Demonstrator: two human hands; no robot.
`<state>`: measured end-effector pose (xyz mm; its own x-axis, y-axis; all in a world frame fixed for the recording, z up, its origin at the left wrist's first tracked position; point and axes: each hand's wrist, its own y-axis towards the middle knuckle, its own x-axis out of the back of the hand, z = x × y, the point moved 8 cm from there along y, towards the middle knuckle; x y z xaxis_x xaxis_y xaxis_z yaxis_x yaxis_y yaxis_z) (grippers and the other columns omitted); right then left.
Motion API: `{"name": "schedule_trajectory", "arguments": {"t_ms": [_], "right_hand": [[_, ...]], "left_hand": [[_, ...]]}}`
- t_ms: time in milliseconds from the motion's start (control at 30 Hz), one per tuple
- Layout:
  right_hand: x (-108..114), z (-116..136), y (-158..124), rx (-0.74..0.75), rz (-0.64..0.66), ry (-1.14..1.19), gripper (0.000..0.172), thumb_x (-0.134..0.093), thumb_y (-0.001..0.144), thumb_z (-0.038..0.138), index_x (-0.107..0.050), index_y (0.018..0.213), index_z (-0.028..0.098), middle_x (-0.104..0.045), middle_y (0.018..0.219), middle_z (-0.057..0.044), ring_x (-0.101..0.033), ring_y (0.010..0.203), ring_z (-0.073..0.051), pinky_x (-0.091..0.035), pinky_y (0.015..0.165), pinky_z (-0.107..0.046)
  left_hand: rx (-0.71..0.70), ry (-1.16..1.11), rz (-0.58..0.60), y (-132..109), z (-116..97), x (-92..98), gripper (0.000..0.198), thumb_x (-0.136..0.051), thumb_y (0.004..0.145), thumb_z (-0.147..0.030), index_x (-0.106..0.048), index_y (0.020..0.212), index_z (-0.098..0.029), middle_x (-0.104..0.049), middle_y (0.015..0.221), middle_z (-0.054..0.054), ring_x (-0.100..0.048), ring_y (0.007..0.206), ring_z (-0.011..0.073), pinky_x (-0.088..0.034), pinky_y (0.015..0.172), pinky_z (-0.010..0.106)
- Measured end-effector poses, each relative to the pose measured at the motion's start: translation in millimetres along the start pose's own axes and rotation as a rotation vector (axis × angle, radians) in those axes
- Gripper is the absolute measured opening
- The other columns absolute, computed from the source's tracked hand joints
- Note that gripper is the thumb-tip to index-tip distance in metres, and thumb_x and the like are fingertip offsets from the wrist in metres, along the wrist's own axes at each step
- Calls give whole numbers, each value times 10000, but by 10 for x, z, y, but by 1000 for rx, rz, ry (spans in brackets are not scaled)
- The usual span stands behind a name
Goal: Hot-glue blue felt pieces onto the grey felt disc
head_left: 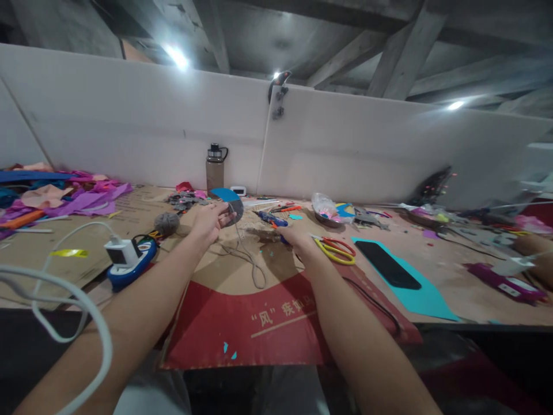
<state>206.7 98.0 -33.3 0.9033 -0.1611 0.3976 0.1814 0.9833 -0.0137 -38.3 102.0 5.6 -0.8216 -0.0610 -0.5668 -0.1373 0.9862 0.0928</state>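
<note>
In the head view, my left hand (210, 222) pinches a round piece, blue on its upper part and grey below (234, 208). A loose strand of grey yarn (254, 266) hangs from this piece and loops on the cardboard. My right hand (296, 237) is wrapped round a blue glue gun (272, 218) with its dark nozzle pointing left, apart from the round piece. A ball of grey yarn (166, 223) lies to the left of my left hand. Beside my right wrist rest scissors with yellow and red handles (336, 252).
A red and brown cardboard sheet (207, 328) covers the table's front. A blue power strip (132, 271) with a white cable lies left. A bottle (215, 170) stands behind. On the right are a phone (386, 264), a purple power strip (505, 282) and another person's arm (536, 252).
</note>
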Motion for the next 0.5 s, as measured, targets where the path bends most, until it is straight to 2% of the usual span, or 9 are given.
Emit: {"name": "schedule_trajectory", "arguments": {"t_ms": [100,200,367,433,500], "right_hand": [[-1,-19,-19,-105,15,137,109,-588,667,219,-485,681,184,-468,453,31,-451,370,-110,-291,338,-203],[-25,38,-56,-118,43,281,117,-566,666,195,-457,708,190,-473,490,44,-478,404,-95,-331,350,-183],[-90,230,-131,42,83,554,153,-534,626,149,-439,735,201,-459,550,74,-458,473,-59,-470,478,-196],[-110,314,-173,126,109,650,170,-555,616,167,-442,739,199,-491,581,63,-474,501,-67,-478,488,-208],[-126,396,-227,198,138,646,179,-584,622,204,-468,758,191,-536,636,39,-504,542,-81,-460,469,-204]], "left_hand": [[-9,5,-5,4,3,14,34,-600,727,-66,-578,713,-87,-652,724,80,-636,645,128,-552,623,263],[-15,21,4,10,7,19,34,-603,724,-68,-582,702,-83,-652,715,84,-635,629,131,-553,629,274],[-9,75,12,13,35,23,65,-604,705,-43,-585,656,-82,-644,691,77,-622,591,118,-551,613,264],[0,106,8,16,56,24,69,-604,703,-47,-584,647,-81,-639,688,74,-618,590,115,-551,607,260],[10,143,-1,18,76,25,75,-611,701,-61,-580,636,-83,-635,691,75,-614,587,113,-551,607,261]]}}
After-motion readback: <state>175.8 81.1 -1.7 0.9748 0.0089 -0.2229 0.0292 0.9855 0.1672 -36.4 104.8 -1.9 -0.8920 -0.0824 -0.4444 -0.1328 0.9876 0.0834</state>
